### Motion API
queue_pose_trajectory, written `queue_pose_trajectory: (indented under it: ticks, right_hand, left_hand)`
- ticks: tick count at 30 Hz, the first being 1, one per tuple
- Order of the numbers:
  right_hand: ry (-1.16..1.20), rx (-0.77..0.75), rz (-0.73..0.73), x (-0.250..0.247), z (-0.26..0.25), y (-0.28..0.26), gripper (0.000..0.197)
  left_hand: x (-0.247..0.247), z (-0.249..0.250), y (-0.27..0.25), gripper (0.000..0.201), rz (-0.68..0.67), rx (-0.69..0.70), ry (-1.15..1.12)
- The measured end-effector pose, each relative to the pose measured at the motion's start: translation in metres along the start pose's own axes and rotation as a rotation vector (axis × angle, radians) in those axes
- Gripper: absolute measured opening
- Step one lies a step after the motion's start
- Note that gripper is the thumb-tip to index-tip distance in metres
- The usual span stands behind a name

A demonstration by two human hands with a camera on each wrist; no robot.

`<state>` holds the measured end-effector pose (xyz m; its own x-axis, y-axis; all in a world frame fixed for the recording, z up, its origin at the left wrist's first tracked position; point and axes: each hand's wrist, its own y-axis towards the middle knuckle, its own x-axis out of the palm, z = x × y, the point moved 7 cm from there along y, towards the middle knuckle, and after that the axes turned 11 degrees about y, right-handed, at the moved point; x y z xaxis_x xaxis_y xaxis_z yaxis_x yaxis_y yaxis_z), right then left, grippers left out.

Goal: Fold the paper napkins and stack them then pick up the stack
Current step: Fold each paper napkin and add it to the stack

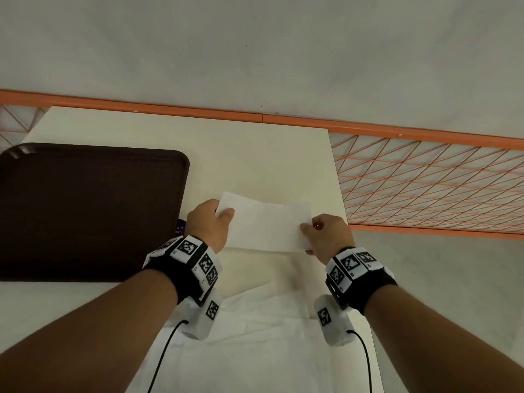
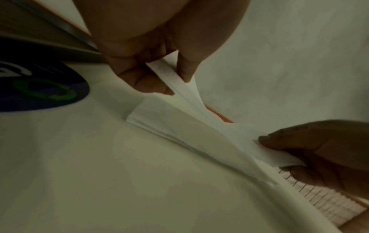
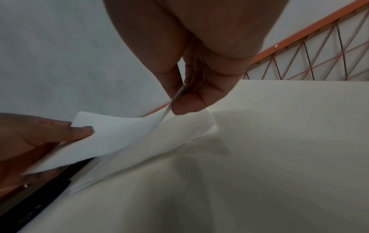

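Both hands hold one folded white napkin (image 1: pixel 266 222) by its ends, a little above the table. My left hand (image 1: pixel 211 222) pinches the left end between thumb and fingers (image 2: pixel 185 71). At the right end my right hand (image 1: pixel 326 236) pinches the napkin's corner with thumb and fingers (image 3: pixel 187 100). Both wrist views show a stack of folded napkins (image 2: pixel 151 113) (image 3: pixel 191 130) lying flat on the table just under the held napkin (image 3: pixel 111 137). Unfolded white napkins (image 1: pixel 255 350) are spread near the table's front edge, below my wrists.
A dark brown tray (image 1: pixel 85 208) lies on the white table (image 1: pixel 255 154) at the left. An orange wire-mesh rack (image 1: pixel 425 188) borders the table on the right and behind. A dark blue sticker (image 2: pixel 40 88) is on the table next to the tray.
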<state>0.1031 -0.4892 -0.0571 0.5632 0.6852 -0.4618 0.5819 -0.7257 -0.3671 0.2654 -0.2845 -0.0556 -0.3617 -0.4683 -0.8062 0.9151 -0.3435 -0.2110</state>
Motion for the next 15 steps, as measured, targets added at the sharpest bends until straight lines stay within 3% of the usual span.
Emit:
queue_pose_trajectory:
  ticks: [15]
  right_hand:
    - [-0.283,0.061,0.076,-0.004,0.01,0.025,0.018]
  left_hand:
    - [0.016,0.004,0.018,0.045,-0.045,-0.026,0.391]
